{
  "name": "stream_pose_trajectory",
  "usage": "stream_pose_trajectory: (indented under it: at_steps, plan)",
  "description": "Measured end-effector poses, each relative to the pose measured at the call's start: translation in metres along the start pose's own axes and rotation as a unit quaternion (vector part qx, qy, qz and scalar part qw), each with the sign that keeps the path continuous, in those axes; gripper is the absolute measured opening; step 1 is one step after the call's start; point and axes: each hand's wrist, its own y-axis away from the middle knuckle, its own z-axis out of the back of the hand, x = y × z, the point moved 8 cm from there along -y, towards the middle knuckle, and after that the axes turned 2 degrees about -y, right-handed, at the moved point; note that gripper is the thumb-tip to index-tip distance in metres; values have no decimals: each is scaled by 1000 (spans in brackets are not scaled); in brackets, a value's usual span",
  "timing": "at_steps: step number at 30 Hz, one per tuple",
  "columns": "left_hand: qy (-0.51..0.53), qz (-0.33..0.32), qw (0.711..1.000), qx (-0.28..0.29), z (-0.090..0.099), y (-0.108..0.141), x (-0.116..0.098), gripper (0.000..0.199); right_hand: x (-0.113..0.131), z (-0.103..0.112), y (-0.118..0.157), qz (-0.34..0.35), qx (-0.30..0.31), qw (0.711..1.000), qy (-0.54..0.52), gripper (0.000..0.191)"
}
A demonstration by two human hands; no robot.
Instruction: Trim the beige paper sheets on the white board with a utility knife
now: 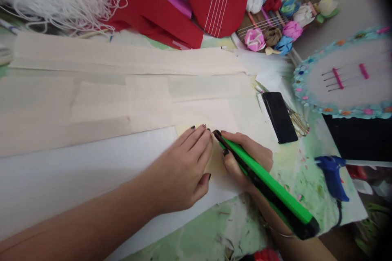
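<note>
Seemingly at cutting step: holding green cutter (269,179) tight in right grip (255,149), with tip just beside flat, unclosed left grip (186,167); laying left grip over white sheet (76,179), beside pale paper (147,102), on tabletop (196,234); next, probably calling for steady pressure on sheet and left grip clear of tip

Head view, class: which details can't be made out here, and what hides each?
In the head view:
Left hand: palm hidden by its back.
Green cutter: blade tip too small and blurred.
Gold scissors: partly covered by the black phone.
Red oval panel: cut off by the top edge.
</note>
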Motion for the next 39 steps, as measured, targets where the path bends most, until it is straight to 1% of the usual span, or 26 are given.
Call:
stream_pose_trajectory:
  at_steps: [3,8,10,15,20,26,31,36,39]
  plan:
    - [0,-1,1000,3,0,0,1,64,3,3,-2,7,-14,1000,-6,35]
    - [-5,-4,1000,-5,0,0,0,65,4,2,-4,-4,11,1000,-5,34]
    - [-7,-3,1000,-2,0,0,0,65,4,2,-4,0,12,1000,-6,35]
    - [-14,-6,1000,-6,1,0,0,65,6,6,-3,20,-11,1000,-7,35]
    - [-25,-6,1000,-8,0,1,0,64,14,7,-6,53,0,999,-7,31]
    - [-33,-7,999,-8,-2,1,0,63,12,11,-2,65,-41,997,-18,29]
    - [-31,-6,999,-10,-1,1,0,63,12,9,0,73,-33,996,-31,28]
    - [-21,-5,1000,-10,-1,1,1,64,17,13,0,87,-54,994,-26,30]
    - [-16,-4,1000,-9,-1,2,1,63,18,13,0,90,-48,995,-21,30]
